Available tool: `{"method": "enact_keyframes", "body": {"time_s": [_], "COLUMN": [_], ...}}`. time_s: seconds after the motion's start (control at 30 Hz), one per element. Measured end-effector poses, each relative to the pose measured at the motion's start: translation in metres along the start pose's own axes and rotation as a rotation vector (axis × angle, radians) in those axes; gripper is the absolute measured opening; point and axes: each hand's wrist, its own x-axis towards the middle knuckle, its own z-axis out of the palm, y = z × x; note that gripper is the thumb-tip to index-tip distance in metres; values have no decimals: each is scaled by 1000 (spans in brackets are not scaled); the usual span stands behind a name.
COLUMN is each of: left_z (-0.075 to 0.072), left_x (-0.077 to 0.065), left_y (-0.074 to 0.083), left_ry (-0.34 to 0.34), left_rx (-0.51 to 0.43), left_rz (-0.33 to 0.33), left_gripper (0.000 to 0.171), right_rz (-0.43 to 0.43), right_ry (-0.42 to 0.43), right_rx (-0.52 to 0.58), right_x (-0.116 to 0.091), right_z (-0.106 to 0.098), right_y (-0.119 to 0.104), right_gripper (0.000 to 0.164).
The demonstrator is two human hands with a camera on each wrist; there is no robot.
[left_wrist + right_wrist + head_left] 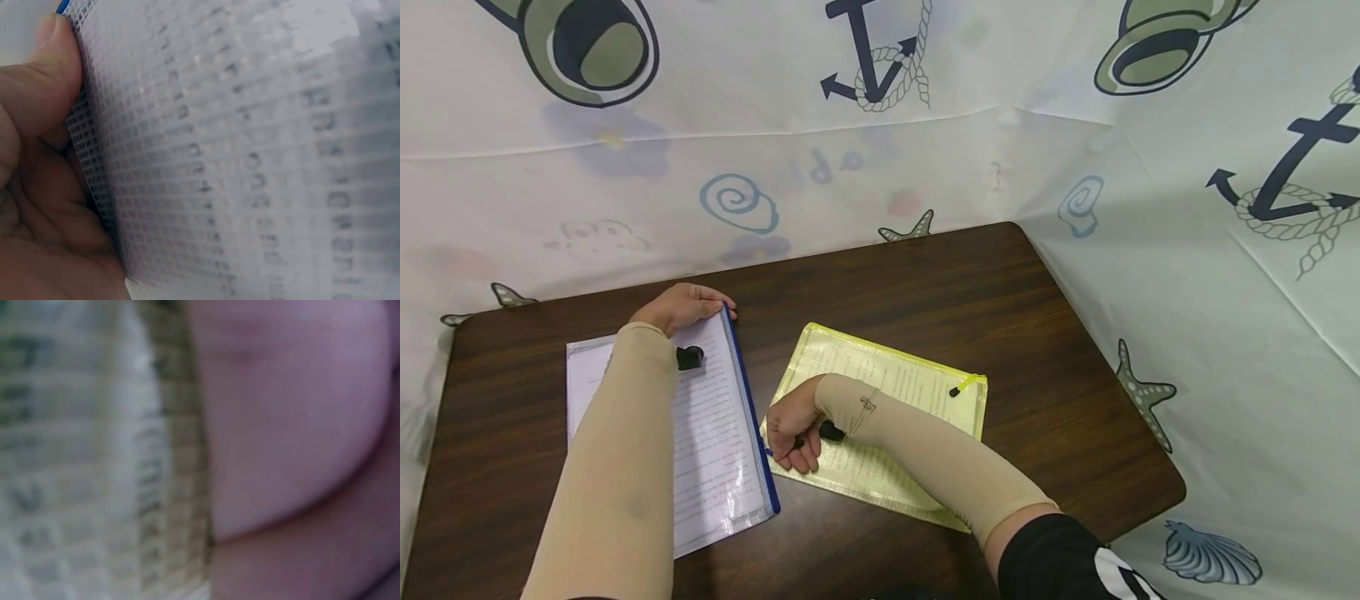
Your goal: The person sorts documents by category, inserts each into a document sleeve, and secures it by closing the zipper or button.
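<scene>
A clear mesh zipper pouch (715, 433) with a blue zipper edge lies on the left, with a printed sheet inside. My left hand (683, 307) grips its far corner by the blue edge. In the left wrist view the thumb (53, 75) lies against the mesh (187, 156), fingers curled behind. My right hand (796, 423) is at the blue edge, over a yellow mesh zipper pouch (880, 358). Its curled fingers pinch the blue pouch's zipper pull (798, 442), whose dark tip shows between them. The right wrist view is blurred, showing skin beside yellowish mesh (94, 456).
Both pouches lie on a dark wooden table (925, 283). The yellow pouch's own zipper pull (967, 384), with a black tip, sits at its far right corner. A white sheet with sea prints (820, 183) hangs behind the table and along its right side.
</scene>
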Motion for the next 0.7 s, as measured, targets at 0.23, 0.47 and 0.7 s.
{"method": "enact_keyframes", "body": {"time_s": [0.23,0.47,0.7], "left_z": [1,1,2], "left_x": [0,0,-1], "left_y": [5,6,4], "left_ry": [-5,-7,2], "left_rx": [-26,-32,-47], "left_rz": [12,9,-2], "left_gripper": [36,36,36], "right_rz": [-9,-12,32], "right_ry": [12,47,-48], "right_rx": [-10,-18,-55], "right_x": [-2,-3,-1], "right_z": [0,4,13], "right_y": [1,2,4], "right_gripper": [32,32,33]}}
